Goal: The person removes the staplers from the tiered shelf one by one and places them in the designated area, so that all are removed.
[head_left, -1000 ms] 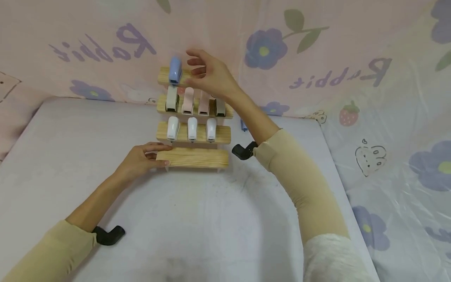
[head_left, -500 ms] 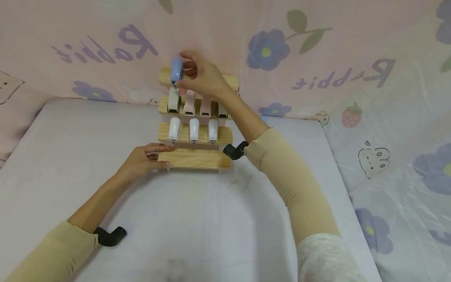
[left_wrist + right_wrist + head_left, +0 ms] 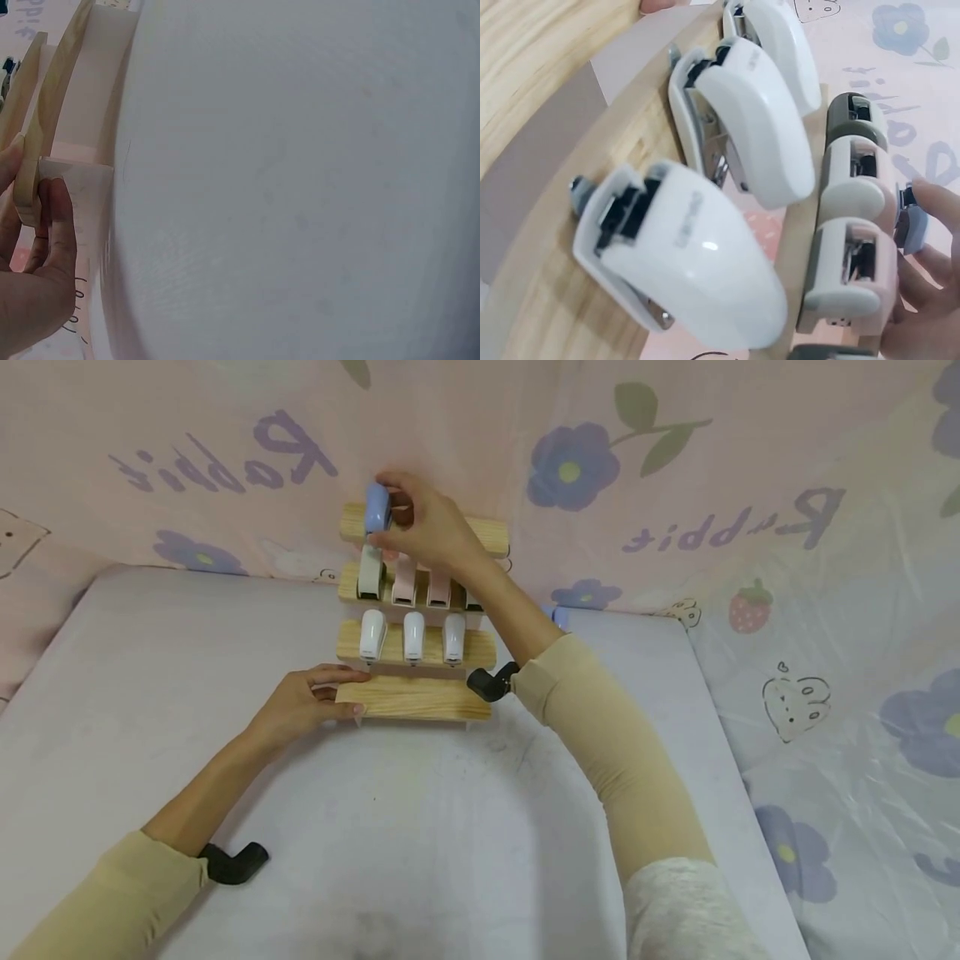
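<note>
A tiered wooden rack (image 3: 420, 697) stands on the table, with small staplers on its upper boards. My left hand (image 3: 296, 702) grips the left end of the lowest board, which bears no stapler; in the left wrist view, fingers (image 3: 62, 225) curl around the board's end. On the top board, my right hand (image 3: 438, 531) pinches a blue stapler (image 3: 377, 506), thumb at its front and a finger at its back. The right wrist view shows the blue stapler (image 3: 913, 225) between the fingers, behind the pink staplers (image 3: 855, 266).
White staplers (image 3: 413, 635) line the second board up. Above them are a grey-green stapler (image 3: 371, 572), pink staplers (image 3: 405, 581) and a grey one partly behind my right forearm. A blue object (image 3: 560, 617) lies past that forearm, near the patterned curtain (image 3: 465, 427).
My right hand has moved left from beside the blue stapler and taken hold of it. My left hand keeps its grip on the rack.
</note>
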